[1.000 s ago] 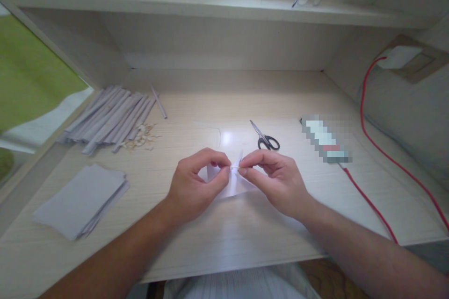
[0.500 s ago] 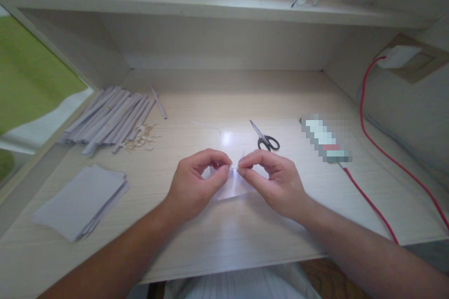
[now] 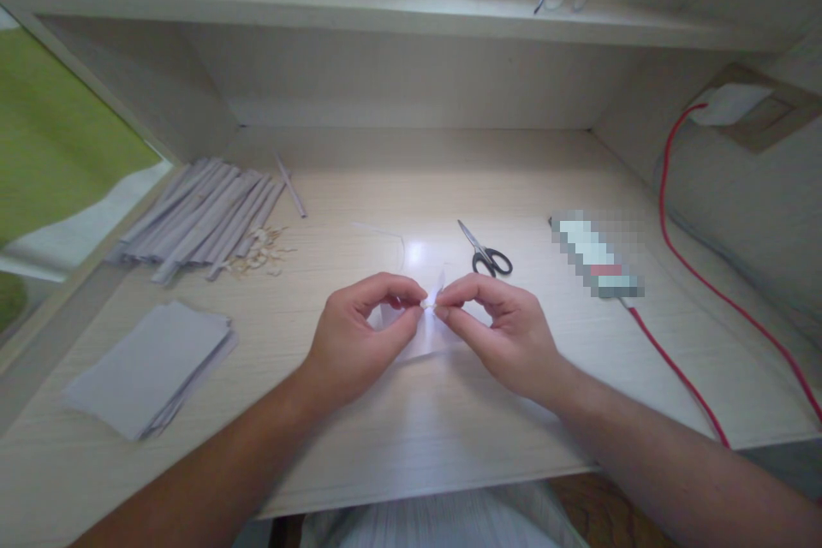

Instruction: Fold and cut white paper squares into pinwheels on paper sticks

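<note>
Thin white paper sheet (image 3: 429, 339) on pale woodgrain desk (image 3: 411, 437); left hand (image 3: 360, 334) and right hand (image 3: 497, 330) fingertips pinched tight on its top edge.

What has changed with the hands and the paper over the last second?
Very little. Both hands, left hand and right hand, still pinch the small white paper piece between their fingertips; its upper tip has sunk slightly and the sheet shifted a touch. Scissors, paper stack and rolled paper sticks stayed put.
</note>
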Tool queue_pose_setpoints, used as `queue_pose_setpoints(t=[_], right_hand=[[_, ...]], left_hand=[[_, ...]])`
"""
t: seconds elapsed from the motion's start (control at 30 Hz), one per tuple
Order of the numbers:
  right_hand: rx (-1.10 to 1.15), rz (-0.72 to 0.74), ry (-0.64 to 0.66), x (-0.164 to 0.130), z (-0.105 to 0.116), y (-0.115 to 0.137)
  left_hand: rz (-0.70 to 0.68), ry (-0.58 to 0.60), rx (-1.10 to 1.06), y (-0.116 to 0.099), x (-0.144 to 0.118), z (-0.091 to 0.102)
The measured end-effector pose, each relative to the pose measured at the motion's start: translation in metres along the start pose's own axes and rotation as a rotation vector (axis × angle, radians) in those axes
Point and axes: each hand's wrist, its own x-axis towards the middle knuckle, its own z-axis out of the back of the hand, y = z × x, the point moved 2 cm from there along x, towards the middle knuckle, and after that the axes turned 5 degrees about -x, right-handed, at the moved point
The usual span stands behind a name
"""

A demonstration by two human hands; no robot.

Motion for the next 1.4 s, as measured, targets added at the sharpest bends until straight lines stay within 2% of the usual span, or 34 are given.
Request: queue_pose_setpoints(t=[0.2,0.47,0.8,1.03,1.4], right_hand=[[-0.028,0.084,-0.009,0.001,0.001,0.002],[-0.030,-0.004,0.066,0.003,0.001,-0.001],[-0.121,0.101,0.086,0.000,-0.001,-0.002],[-0.097,0.037,0.125,0.000,-0.001,-0.001],[0.017,-0.072,0.132,0.001,-0.002,-0.002]], left_hand=[[-0.045,0.008,0.092,-0.004,0.001,-0.001],[-0.122,0.038,0.210,-0.011,0.001,0.001],[-0.126,0.109,0.287,-0.012,0.005,0.004],[-0.129,0.073,0.297,-0.012,0.005,0.004],[-0.157,0.090,0.296,-0.012,0.004,0.004]])
